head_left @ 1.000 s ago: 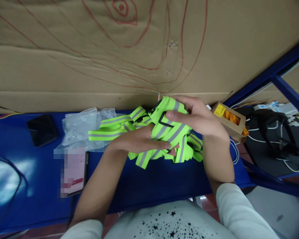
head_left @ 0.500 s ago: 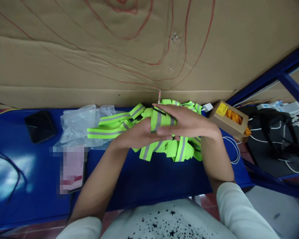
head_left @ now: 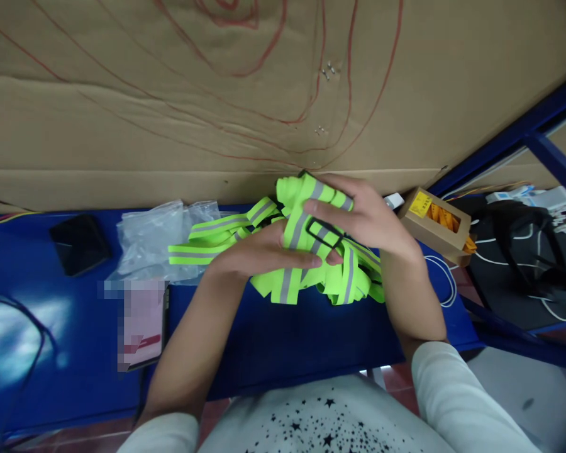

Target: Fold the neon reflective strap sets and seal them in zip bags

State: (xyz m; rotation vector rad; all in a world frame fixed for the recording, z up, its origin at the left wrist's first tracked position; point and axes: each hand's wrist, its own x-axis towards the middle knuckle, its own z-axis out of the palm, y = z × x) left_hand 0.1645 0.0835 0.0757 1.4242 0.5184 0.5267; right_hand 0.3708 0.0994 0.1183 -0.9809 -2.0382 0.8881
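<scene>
Neon-yellow reflective straps [head_left: 295,229] with grey stripes and a black buckle [head_left: 324,233] are held up between both hands. My left hand [head_left: 264,251] grips the lower part of the folded bundle, its thumb lying near the buckle. From the right, my right hand [head_left: 353,211] wraps round the upper part, thumb across the front. More straps of the same kind [head_left: 217,226] lie loosely on the blue table [head_left: 273,352], beneath and to the left of my hands. Some fingertips are hidden behind the bundle.
Clear plastic bags [head_left: 151,239] lie left of the straps, with a black box-like object [head_left: 79,244] and a phone [head_left: 144,321] further left. An open cardboard box [head_left: 436,226] with orange contents stands right. Cardboard [head_left: 170,126] rises behind.
The bundle is lifted and turned, so its buckle now faces up in full view. My right hand has moved from flat over the strap to gripping its upper side.
</scene>
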